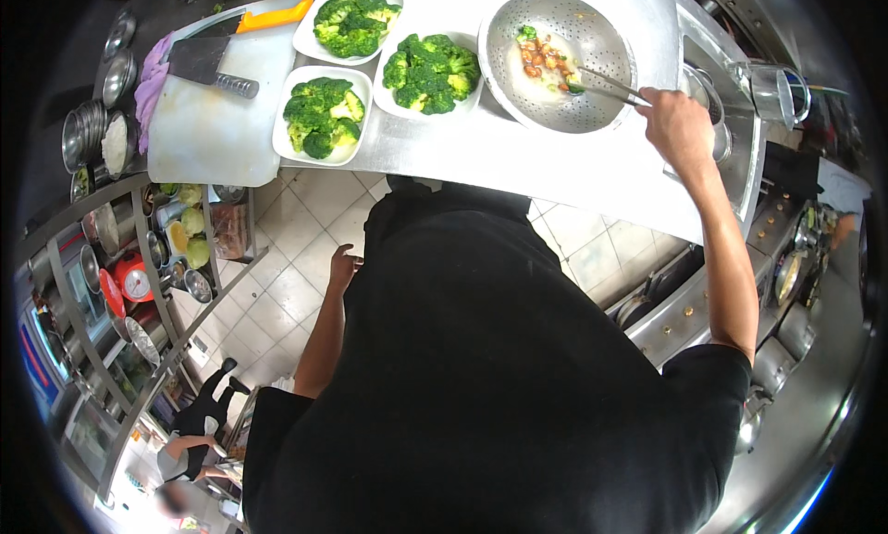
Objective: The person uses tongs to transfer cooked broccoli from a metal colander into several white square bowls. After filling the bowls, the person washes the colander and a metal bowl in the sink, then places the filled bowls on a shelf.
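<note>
My right hand [676, 128] grips metal tongs [614, 90] by the handle end. Their tips reach into a perforated steel colander [603, 27], touching the food at its bottom. Small brown food pieces [541, 58] lie there with bits of green and a pale, wet-looking patch; what they are I cannot tell. Left of the colander, cooked-looking broccoli florets fill three white square dishes, one nearest the colander [385, 100], one at the back [302, 38] and one at the front [281, 142]. My left hand [343, 267] hangs beside my black clothing, holding nothing, fingers loosely curled and apart.
A white cutting board [208, 142] bears a cleaver [201, 58] and an orange-handled knife [274, 17]. A purple cloth [151, 90] lies beside it. At right are a sink [746, 138] and a clear jug [770, 93]. Another person [198, 423] stands beyond the metal shelf rack [142, 242].
</note>
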The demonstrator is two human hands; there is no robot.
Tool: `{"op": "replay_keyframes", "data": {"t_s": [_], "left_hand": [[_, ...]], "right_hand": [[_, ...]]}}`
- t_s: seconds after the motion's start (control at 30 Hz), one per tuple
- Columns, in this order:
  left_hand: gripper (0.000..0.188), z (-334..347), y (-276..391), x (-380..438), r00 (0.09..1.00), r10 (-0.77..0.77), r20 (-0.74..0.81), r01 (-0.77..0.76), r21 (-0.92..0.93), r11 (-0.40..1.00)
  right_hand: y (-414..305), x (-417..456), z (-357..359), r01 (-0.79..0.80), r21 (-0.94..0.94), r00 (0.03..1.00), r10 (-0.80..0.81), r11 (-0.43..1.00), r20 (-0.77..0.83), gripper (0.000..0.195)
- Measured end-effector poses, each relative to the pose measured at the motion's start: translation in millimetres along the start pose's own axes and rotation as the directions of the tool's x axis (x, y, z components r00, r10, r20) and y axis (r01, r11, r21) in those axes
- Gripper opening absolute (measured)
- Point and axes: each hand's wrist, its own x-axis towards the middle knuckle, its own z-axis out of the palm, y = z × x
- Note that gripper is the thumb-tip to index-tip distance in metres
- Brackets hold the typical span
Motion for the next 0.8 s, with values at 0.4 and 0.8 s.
{"op": "replay_keyframes", "data": {"t_s": [0.4, 0.8], "left_hand": [[0.044, -5, 112, 0, 0.969, -0.206, -0.135, 0.152, -0.328, 0.932], [0.043, -9, 25, -20, 0.923, -0.380, -0.060, 0.309, -0.472, 0.826]], "right_hand": [[5, -6, -9, 0.000, 0.082, 0.987, 0.013, 0.997, -0.157, 0.022], [-104, 78, -64, 0.363, 0.191, 0.920, -0.383, 0.912, 0.079, 0.022]]}}
